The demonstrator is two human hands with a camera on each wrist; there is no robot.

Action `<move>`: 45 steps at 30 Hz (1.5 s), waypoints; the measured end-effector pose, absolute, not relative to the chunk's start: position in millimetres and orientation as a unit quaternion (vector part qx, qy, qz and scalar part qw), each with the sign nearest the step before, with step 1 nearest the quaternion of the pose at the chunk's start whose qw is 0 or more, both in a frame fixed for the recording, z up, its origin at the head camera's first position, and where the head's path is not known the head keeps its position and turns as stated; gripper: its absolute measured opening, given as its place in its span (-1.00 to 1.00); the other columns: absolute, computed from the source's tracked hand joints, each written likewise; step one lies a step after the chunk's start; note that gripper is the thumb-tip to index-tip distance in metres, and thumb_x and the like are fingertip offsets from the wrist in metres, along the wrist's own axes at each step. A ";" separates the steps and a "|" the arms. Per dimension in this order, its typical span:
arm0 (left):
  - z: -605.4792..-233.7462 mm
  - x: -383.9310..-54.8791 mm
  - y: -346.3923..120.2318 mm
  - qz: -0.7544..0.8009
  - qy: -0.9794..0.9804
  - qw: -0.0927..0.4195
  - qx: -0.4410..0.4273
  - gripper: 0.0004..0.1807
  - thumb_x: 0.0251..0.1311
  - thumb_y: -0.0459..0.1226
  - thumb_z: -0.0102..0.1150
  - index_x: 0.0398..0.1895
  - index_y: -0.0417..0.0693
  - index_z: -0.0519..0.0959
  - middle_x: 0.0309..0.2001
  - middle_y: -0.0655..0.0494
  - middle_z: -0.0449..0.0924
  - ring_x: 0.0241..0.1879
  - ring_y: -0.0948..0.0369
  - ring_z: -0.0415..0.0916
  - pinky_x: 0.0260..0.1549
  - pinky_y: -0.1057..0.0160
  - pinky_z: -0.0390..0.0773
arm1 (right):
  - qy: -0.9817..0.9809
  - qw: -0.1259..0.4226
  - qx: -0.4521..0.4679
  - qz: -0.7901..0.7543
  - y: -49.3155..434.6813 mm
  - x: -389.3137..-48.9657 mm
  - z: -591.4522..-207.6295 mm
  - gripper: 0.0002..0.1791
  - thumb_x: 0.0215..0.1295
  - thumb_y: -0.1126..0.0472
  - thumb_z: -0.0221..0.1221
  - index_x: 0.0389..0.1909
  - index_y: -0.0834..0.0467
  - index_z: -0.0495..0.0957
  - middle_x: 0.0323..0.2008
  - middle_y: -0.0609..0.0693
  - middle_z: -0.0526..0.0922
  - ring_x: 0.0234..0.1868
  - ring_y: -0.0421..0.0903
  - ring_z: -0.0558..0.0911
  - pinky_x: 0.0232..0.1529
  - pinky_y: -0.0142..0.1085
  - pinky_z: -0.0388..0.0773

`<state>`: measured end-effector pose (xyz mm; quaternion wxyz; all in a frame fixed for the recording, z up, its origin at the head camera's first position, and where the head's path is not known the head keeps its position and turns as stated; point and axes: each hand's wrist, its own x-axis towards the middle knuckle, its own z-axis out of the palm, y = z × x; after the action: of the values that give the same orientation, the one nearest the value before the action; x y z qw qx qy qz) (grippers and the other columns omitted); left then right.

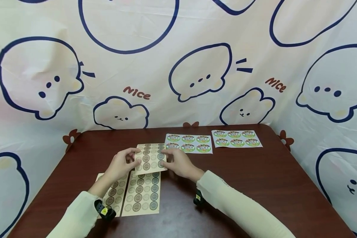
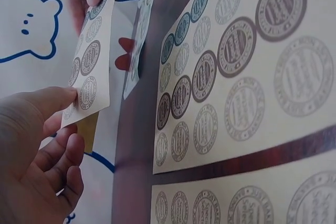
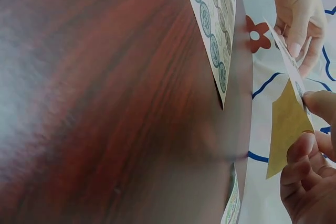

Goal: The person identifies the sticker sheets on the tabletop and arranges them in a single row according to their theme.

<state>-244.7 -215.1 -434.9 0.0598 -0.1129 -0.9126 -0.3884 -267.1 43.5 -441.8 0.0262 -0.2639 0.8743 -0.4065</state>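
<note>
Both hands hold up a cream sheet of round stickers (image 1: 150, 158), tilted above the table. My left hand (image 1: 121, 164) pinches its left edge between thumb and fingers, while the right hand (image 1: 179, 163) pinches the opposite edge. Rows of grey, brown and pale circles face me. In the right wrist view a tan-yellow piece (image 3: 287, 127) shows behind the held sheet; whether it is the sheet's own back or another sheet, I cannot tell. Below lie two similar sheets side by side, a right one (image 1: 142, 195) and a left one (image 1: 114, 198) partly hidden by my left forearm.
Two white sheets of green oval labels lie toward the back, one (image 1: 206, 148) partly behind the right hand and the other (image 1: 236, 138) farther right. The dark wooden table (image 1: 226, 178) meets a printed cloth backdrop (image 1: 160, 72) at its far edge.
</note>
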 end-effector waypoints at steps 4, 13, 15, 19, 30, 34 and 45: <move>-436.2 -243.2 -214.2 -0.389 -0.912 0.065 -0.114 -0.61 0.24 -0.32 0.34 0.14 -0.18 0.60 -0.29 -0.01 0.51 -0.42 0.23 0.38 -0.54 0.34 0.38 | 0.873 0.017 -0.266 -0.410 44.9 -263.0 -444.6 -0.47 0.35 0.13 0.32 0.32 0.13 0.54 -0.01 0.03 0.61 -0.57 -0.28 0.50 -0.45 -0.42 0.53; -441.4 -240.0 -208.6 -0.389 -0.911 0.065 -0.119 -0.60 0.20 -0.32 0.37 0.12 -0.13 0.61 -0.35 0.08 0.54 -0.43 0.27 0.43 -0.47 0.35 0.44 | 0.870 0.013 -0.266 -0.414 54.7 -253.7 -446.4 -0.47 0.32 0.17 0.33 0.32 0.10 0.54 -0.18 -0.02 0.57 -0.57 -0.29 0.47 -0.50 -0.42 0.50; -442.0 -239.2 -206.2 -0.390 -0.911 0.064 -0.122 -0.60 0.20 -0.32 0.36 0.13 -0.12 0.61 -0.34 0.09 0.53 -0.42 0.26 0.44 -0.45 0.35 0.45 | 0.869 0.008 -0.267 -0.417 57.8 -251.6 -445.9 -0.47 0.32 0.18 0.34 0.30 0.11 0.55 -0.19 -0.03 0.57 -0.56 -0.29 0.47 -0.49 -0.42 0.50; -442.2 -236.9 -201.6 -0.391 -0.911 0.056 -0.121 -0.59 0.20 -0.32 0.37 0.14 -0.11 0.61 -0.33 0.09 0.53 -0.40 0.25 0.45 -0.44 0.34 0.45 | 0.869 0.004 -0.270 -0.414 62.7 -247.8 -444.7 -0.48 0.31 0.17 0.34 0.28 0.14 0.56 -0.21 -0.03 0.57 -0.54 -0.29 0.47 -0.46 -0.42 0.50; -438.9 -232.2 -191.7 -0.389 -0.909 0.059 -0.139 -0.62 0.19 -0.32 0.38 0.09 -0.13 0.62 -0.37 0.11 0.58 -0.43 0.28 0.46 -0.43 0.35 0.44 | 0.876 0.011 -0.256 -0.408 75.8 -238.8 -440.1 -0.48 0.30 0.17 0.35 0.28 0.13 0.57 -0.21 -0.06 0.58 -0.61 -0.29 0.43 -0.56 -0.41 0.47; -437.8 -230.0 -188.9 -0.381 -0.910 0.062 -0.152 -0.62 0.18 -0.33 0.39 0.08 -0.15 0.63 -0.38 0.13 0.60 -0.44 0.32 0.46 -0.43 0.36 0.44 | 0.876 0.011 -0.261 -0.406 81.2 -236.1 -438.7 -0.50 0.28 0.18 0.36 0.25 0.15 0.59 -0.23 -0.06 0.58 -0.60 -0.28 0.43 -0.56 -0.42 0.46; -429.1 -220.0 -175.0 -0.375 -0.913 0.037 -0.157 -0.64 0.20 -0.33 0.38 0.08 -0.14 0.62 -0.37 0.14 0.61 -0.41 0.28 0.46 -0.45 0.35 0.42 | 0.878 0.014 -0.262 -0.400 96.3 -227.9 -438.3 -0.52 0.29 0.18 0.36 0.24 0.10 0.61 -0.26 -0.10 0.58 -0.56 -0.29 0.46 -0.51 -0.40 0.49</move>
<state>-220.0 -175.0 -429.1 0.0373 -0.1574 -0.9127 -0.3753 -227.9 96.3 -438.3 0.0145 -0.2617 0.8782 -0.4001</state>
